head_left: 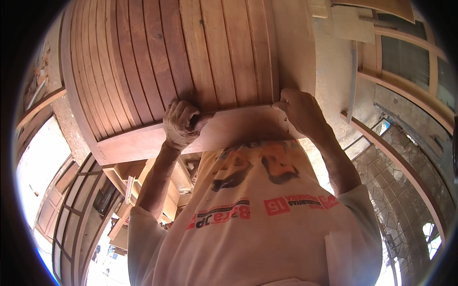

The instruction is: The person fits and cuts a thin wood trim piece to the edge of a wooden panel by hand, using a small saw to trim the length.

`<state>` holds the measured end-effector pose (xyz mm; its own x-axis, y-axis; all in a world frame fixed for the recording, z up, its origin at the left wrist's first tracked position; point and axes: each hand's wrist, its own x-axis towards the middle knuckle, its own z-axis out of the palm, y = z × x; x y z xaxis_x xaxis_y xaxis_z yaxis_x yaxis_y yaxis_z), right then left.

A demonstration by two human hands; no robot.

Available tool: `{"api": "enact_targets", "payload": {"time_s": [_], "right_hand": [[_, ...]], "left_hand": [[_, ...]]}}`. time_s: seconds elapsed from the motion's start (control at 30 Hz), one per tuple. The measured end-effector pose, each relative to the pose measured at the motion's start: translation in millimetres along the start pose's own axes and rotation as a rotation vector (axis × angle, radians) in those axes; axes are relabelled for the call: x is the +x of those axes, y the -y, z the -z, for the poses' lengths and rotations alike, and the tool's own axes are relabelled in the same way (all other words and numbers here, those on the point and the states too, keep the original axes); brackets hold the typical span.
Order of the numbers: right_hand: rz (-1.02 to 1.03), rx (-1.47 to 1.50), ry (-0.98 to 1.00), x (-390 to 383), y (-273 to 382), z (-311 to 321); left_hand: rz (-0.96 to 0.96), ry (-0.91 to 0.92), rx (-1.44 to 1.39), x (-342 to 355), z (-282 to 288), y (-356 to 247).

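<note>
slatted wooden panel (pixel 157 57) fills the upper left and centre of the frame, its near rail (pixel 238 127) running across the middle, close to the shirt (pixel 267 219). work seems to sit along the seam between slats and rail. to do it well, i'd judge: pressure even at both ends, fingertips out of the grooves, rail kept square to the slats.

left hand (pixel 179 126), centre of frame: fingers curled, knuckles up, thumb side toward the rail. right hand (pixel 299 110), right of centre: fingers bent in at the rail's right end, tips drawn together; cannot tell if either pinches anything small. forearms rise from the lower left and lower right, elbows out, wrists bent inward.
</note>
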<state>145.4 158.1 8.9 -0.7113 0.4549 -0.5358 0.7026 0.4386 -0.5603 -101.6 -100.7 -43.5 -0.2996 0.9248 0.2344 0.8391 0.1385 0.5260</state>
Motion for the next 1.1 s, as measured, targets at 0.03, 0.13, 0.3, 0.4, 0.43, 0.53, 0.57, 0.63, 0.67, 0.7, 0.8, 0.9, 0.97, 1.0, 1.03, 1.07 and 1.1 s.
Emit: {"api": "enact_targets", "payload": {"time_s": [0.03,0.13,0.3,0.4,0.43,0.53,0.57,0.63,0.67,0.7,0.8,0.9,0.97,1.0,1.03,1.07,1.1], "right_hand": [[-0.037,0.000,0.057,0.4,2.1,5.5],[-0.079,0.146,0.085,4.8,-5.4,15.9],[0.292,0.337,-0.474,8.6,15.9,11.6],[0.731,0.377,-0.490,12.0,65.5,-6.4],[0.774,0.432,-0.473,18.5,73.4,-23.1],[0.791,0.399,-0.451,40.9,59.4,-88.4],[0.777,0.354,-0.449,45.9,57.3,-95.3],[0.770,0.370,-0.400,50.9,52.3,-98.3],[0.768,0.376,-0.379,52.7,51.4,-95.9],[0.758,0.364,-0.388,53.0,50.1,-93.5],[0.732,0.353,-0.394,47.6,51.3,-93.7],[0.722,0.310,-0.400,50.7,55.4,-96.4],[0.720,0.253,-0.432,51.3,61.0,-98.7],[0.716,0.233,-0.448,52.0,67.2,-98.6],[0.712,0.215,-0.465,51.3,70.9,-97.5],[0.726,0.187,-0.453,50.8,73.0,-98.3],[0.735,0.146,-0.448,51.0,74.4,-97.8]], "left_hand": [[0.016,0.003,-0.015,-2.5,-1.4,-1.8],[0.028,-0.018,-0.016,-1.9,0.9,-3.2],[0.040,-0.022,-0.002,-1.7,1.9,-4.5],[0.050,0.000,-0.010,-1.5,0.9,-5.5],[0.050,0.003,-0.013,-2.9,0.9,-5.1],[0.035,0.012,-0.006,-2.7,0.8,-7.5],[0.027,0.012,-0.003,-2.7,0.2,-7.7],[0.024,0.009,0.021,-3.6,-3.8,-3.3],[0.032,0.011,0.025,-5.9,-4.6,-3.8],[0.041,0.012,0.029,-5.7,-5.9,-4.0],[-0.008,-0.020,0.024,-0.9,-8.3,-5.8],[-0.021,-0.049,0.081,-1.2,-7.4,-9.6],[-0.023,-0.060,0.073,-8.6,-9.2,-2.2],[0.006,-0.030,0.068,-10.0,-6.3,-0.2],[0.009,-0.056,0.046,-5.3,-3.4,-1.4],[0.017,-0.083,0.047,-3.1,-0.3,-4.4],[0.046,-0.059,0.052,-4.4,2.9,-4.6]]}}
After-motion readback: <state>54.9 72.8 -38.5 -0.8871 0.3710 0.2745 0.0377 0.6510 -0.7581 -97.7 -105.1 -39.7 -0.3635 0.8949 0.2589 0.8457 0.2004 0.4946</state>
